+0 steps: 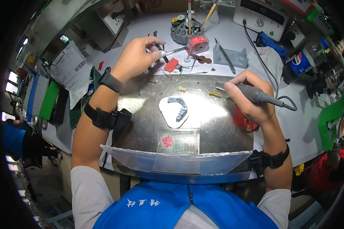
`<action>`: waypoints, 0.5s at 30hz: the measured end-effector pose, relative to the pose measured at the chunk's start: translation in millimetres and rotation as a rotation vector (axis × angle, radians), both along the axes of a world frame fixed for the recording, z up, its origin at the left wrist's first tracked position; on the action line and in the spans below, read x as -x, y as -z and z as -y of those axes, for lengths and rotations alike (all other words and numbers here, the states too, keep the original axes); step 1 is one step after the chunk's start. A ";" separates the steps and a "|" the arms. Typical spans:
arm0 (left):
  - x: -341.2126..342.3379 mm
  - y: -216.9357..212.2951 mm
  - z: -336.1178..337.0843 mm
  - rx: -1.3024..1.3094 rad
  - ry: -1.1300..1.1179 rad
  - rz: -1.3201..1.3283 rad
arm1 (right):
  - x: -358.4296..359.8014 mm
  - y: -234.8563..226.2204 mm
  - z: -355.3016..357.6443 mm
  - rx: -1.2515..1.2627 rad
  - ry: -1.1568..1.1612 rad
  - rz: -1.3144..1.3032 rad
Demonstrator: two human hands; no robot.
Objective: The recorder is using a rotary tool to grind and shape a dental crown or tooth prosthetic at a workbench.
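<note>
My right hand (250, 97) is wrapped round a grey handpiece (256, 94), its cable trailing off to the right. At the back left of the bench, my left hand (139, 55) has its thumb and index finger apart, close to a black tool (165, 53) and the end of a metal rod-like instrument (176, 50). Between my arms lies a white plaster base (174, 121) with a grey dental arch model (182, 110) on it. Just behind that are small cream tooth-shaped pieces (182, 89). A yellow-handled tool (216, 94) rests near my right fingers.
A clear shield (179, 162) spans the near edge, behind it a perforated plate (185, 141) with a red scrap (167, 141). Farther back stand a round bur holder (185, 32), red tape dispenser (198, 45), grey stand (235, 59) and control unit (256, 21). A bottle (300, 64) lies right.
</note>
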State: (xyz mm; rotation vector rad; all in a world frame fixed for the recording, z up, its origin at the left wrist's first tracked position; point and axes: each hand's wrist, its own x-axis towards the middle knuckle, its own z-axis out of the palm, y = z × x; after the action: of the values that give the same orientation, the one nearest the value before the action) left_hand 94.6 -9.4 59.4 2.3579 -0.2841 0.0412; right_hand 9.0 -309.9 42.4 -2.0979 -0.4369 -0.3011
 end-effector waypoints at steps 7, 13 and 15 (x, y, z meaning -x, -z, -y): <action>-0.1 26.9 9.5 -0.376 0.371 0.236 | -0.4 0.6 -1.3 -0.028 0.015 -0.029; -10.5 21.2 -2.6 -0.302 0.235 0.241 | -0.3 -0.5 0.4 0.003 -0.003 0.009; -10.6 15.4 -8.7 -0.191 0.147 0.121 | -0.5 0.5 0.0 -0.004 -0.009 0.008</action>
State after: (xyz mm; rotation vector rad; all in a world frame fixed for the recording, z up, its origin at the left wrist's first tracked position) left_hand 105.2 -0.7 44.1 2.5207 -0.5411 0.0894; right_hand 9.5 -309.9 41.9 -2.0913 -0.4499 -0.3056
